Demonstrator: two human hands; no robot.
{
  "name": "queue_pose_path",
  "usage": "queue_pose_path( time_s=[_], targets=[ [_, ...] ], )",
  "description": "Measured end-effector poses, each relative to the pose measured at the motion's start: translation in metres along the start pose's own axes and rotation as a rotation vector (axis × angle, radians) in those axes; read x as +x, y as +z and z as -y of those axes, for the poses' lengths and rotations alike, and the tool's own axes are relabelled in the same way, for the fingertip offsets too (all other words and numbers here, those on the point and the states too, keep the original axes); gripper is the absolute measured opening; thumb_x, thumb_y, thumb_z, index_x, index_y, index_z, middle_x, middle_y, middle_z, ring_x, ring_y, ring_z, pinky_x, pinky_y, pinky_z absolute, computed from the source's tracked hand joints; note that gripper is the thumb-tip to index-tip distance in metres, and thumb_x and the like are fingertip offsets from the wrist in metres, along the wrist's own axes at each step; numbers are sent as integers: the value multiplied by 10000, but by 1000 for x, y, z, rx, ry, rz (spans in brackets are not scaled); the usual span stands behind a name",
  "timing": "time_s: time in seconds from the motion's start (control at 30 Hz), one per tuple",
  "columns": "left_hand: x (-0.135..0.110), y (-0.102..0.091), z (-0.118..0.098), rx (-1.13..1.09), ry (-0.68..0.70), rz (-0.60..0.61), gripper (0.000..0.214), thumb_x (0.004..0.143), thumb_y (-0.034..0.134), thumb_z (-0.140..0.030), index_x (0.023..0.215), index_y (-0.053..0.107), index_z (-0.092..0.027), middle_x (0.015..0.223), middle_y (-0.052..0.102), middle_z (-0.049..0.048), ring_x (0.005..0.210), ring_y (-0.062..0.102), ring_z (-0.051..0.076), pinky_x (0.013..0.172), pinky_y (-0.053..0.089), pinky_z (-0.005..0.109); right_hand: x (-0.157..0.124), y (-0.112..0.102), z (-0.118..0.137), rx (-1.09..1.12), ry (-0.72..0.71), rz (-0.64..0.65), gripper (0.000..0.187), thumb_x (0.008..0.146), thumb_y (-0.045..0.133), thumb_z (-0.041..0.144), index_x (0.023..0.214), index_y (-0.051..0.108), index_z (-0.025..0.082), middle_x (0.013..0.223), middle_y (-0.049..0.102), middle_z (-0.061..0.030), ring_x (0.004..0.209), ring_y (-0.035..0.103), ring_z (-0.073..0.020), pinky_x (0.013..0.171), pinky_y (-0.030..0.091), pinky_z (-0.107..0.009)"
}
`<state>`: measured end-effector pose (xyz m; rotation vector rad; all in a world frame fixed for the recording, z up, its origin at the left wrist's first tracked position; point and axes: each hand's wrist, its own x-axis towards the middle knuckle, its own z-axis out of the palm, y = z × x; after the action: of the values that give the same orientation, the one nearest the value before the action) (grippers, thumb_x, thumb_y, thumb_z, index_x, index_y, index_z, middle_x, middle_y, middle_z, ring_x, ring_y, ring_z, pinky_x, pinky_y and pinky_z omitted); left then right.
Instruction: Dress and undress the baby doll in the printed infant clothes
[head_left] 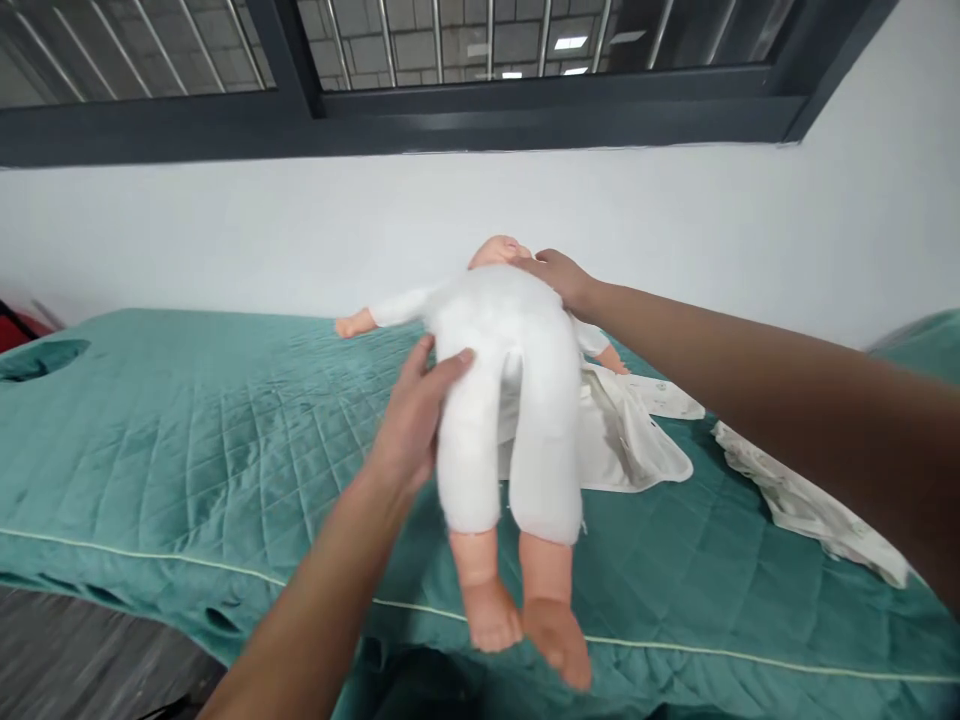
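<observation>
A baby doll (499, 310) with a white cloth body and bare plastic feet is held above the bed, its feet toward me and its head at the far end. My left hand (412, 420) grips the doll's hip on the left side, thumb on top and the other fingers partly hidden beneath. Near the doll's neck and shoulder, my right hand (559, 280) is closed around its upper body; some of those fingers are out of sight. Beneath the doll lies a white baby garment (630, 445), spread out and partly covered by it.
A second pale, patterned piece of clothing (810, 505) lies to the right, partly behind my right forearm. The green quilted bedspread (225, 430) meets a white wall (262, 230) under a dark-framed barred window (525, 120). Something red (15, 328) shows at the far left.
</observation>
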<state>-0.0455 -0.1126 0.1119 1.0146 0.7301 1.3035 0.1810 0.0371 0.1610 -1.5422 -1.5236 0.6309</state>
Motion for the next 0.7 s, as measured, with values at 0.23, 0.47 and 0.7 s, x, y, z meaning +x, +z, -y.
queue_pose_path(
  time_s=[0.23,0.47,0.7],
  targets=[
    [11,41,86,-88,-185,115,659,737,779,-285,1355,552,-296,1201,738,63,1065,720,284,890,591,381,-28,-59,-79,-215,220,-75,961,795,644,720,1503,424,109,1478,537,-267,1206,629,-383,968,532,-499],
    [11,53,122,-102,-293,123,680,749,774,-293,1380,520,-279,1251,710,96,1110,700,284,916,571,395,-36,-63,-123,-351,252,-28,902,872,548,675,1537,370,92,1506,500,-262,1300,563,-407,978,495,-528],
    [15,46,136,-6,-318,125,666,817,743,-337,1424,481,-255,1253,709,93,1099,689,261,922,562,380,-37,-67,-129,-613,259,40,827,925,439,704,1489,406,100,1377,603,-274,1168,636,-401,905,506,-487]
  ],
)
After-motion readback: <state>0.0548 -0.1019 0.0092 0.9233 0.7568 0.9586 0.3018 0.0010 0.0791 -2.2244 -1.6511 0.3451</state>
